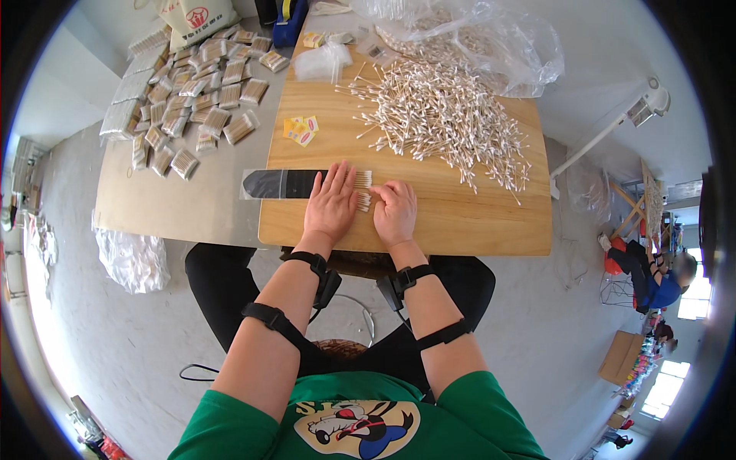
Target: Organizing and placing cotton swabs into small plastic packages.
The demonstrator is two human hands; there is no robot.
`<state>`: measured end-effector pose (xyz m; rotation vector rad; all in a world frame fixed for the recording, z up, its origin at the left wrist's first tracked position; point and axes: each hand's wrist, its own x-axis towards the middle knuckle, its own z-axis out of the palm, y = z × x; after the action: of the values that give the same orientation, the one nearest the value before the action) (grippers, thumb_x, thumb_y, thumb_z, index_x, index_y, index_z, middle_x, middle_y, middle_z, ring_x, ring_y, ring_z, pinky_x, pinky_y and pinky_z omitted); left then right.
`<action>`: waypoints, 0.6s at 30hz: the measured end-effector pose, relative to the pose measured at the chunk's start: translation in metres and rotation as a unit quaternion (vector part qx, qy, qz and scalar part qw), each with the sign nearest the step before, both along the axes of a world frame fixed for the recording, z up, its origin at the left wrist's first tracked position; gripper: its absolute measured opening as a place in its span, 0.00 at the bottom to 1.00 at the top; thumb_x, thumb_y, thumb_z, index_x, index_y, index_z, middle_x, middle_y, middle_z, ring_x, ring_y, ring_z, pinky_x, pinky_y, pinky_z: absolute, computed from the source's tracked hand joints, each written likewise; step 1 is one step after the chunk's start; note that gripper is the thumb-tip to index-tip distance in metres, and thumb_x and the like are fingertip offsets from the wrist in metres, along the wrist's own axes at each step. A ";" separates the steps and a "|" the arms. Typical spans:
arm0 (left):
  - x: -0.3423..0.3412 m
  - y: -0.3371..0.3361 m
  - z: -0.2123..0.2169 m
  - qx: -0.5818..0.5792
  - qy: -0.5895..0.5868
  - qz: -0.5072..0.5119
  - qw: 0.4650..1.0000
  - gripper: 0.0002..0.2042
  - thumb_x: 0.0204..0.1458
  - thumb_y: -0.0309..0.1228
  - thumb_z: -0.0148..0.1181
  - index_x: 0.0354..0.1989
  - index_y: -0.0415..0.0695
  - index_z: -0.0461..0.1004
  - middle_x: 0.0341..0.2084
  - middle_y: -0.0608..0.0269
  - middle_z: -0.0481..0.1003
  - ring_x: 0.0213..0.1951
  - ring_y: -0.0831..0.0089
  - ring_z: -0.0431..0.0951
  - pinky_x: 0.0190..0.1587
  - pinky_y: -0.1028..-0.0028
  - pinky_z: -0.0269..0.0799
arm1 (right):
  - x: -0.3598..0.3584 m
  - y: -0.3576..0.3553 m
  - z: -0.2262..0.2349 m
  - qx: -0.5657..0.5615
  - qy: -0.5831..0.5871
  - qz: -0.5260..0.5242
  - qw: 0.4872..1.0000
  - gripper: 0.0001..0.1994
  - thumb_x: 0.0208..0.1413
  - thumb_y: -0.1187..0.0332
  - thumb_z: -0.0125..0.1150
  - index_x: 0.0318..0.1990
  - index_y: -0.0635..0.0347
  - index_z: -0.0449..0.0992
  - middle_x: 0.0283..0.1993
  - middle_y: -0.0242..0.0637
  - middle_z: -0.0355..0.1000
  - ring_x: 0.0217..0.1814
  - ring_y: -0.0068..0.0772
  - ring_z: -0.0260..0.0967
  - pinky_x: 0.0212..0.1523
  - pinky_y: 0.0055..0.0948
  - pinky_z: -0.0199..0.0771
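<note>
I have my left grip (pixel 331 205) laid flat and uncurled over a row of swabs (pixel 363 181) on the table (pixel 491 224); white tips show to its right, a black strip (pixel 295 184) to its left. My right grip (pixel 395 211) is curled beside those tips; I cannot tell whether it pinches any. The swab heap (pixel 445 115) lies farther back.
</note>
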<state>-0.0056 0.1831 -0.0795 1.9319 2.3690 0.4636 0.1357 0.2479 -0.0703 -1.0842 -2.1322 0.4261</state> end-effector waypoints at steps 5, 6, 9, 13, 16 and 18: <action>0.000 0.000 -0.002 0.001 0.005 0.001 1.000 0.25 0.65 0.42 0.42 0.69 0.47 0.59 0.70 0.62 0.55 0.72 0.66 0.52 0.72 0.59 0.44 | -0.001 -0.001 0.000 -0.009 -0.002 -0.011 1.000 0.13 0.44 0.77 0.56 0.36 0.51 0.82 0.38 0.33 0.70 0.46 0.40 0.68 0.48 0.40 0.68; 0.000 0.000 -0.001 0.001 0.007 0.001 1.000 0.25 0.65 0.42 0.41 0.69 0.47 0.59 0.70 0.62 0.55 0.72 0.66 0.52 0.72 0.59 0.44 | -0.001 -0.001 0.000 -0.009 -0.006 -0.010 1.000 0.13 0.44 0.76 0.56 0.37 0.51 0.83 0.38 0.33 0.70 0.46 0.40 0.68 0.48 0.40 0.68; 0.000 0.000 -0.002 0.003 0.012 0.001 1.000 0.25 0.65 0.42 0.41 0.69 0.47 0.59 0.70 0.62 0.55 0.72 0.66 0.52 0.72 0.60 0.45 | -0.001 -0.001 0.001 -0.011 -0.007 -0.009 1.000 0.13 0.45 0.76 0.56 0.36 0.51 0.82 0.38 0.33 0.70 0.45 0.41 0.68 0.48 0.40 0.68; 0.000 0.000 -0.001 0.008 0.011 -0.002 1.000 0.25 0.64 0.41 0.43 0.68 0.46 0.59 0.70 0.60 0.56 0.71 0.65 0.53 0.71 0.59 0.47 | -0.001 -0.001 0.001 -0.012 -0.012 -0.010 1.000 0.12 0.45 0.76 0.56 0.35 0.51 0.82 0.38 0.33 0.70 0.45 0.41 0.68 0.48 0.40 0.68; -0.001 0.000 -0.001 0.006 0.014 -0.003 1.000 0.25 0.64 0.41 0.42 0.68 0.46 0.59 0.70 0.61 0.56 0.71 0.65 0.53 0.71 0.60 0.47 | -0.001 -0.001 -0.001 -0.010 -0.012 -0.006 1.000 0.13 0.45 0.76 0.56 0.36 0.51 0.82 0.38 0.33 0.70 0.46 0.41 0.68 0.49 0.40 0.68; 0.000 0.000 0.001 0.007 0.011 -0.002 1.000 0.25 0.64 0.41 0.42 0.68 0.46 0.59 0.70 0.61 0.56 0.71 0.65 0.53 0.71 0.60 0.47 | -0.002 -0.001 -0.001 0.001 -0.012 -0.019 1.000 0.13 0.45 0.76 0.56 0.38 0.50 0.82 0.38 0.34 0.70 0.46 0.42 0.68 0.49 0.40 0.68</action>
<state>-0.0056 0.1830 -0.0789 1.9581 2.3814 0.4630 0.1340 0.2474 -0.0715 -1.1318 -2.1285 0.3953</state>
